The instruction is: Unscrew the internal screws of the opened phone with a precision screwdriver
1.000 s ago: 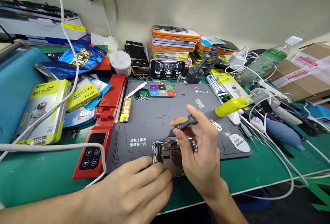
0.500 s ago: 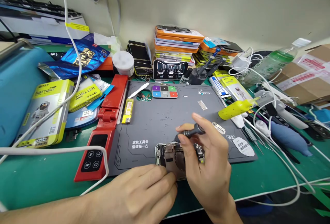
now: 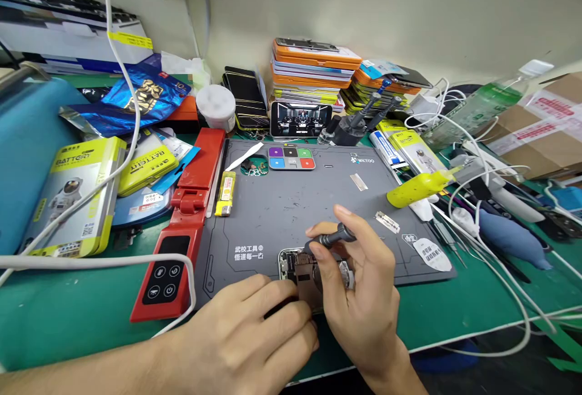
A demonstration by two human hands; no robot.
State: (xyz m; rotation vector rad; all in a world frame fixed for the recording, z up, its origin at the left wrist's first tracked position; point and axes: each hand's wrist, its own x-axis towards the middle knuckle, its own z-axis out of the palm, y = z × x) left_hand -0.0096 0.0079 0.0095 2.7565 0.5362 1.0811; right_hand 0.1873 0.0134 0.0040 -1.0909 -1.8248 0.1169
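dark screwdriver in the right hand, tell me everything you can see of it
The screwdriver is slim and dark grey, perhaps metal, with rings around its shaft and a wider knob at one end. The right hand pinches it between thumb and fingers. It slants, knob up and to the right, lower end over the upper edge of the opened phone. Its tip cannot be made out.

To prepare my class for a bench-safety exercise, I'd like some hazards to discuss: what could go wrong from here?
The screwdriver in the right hand could slip and scratch the exposed parts of the opened phone, or jab the left hand at its edge. The bare razor blade on the mat lies just beyond the right hand and might cut it.
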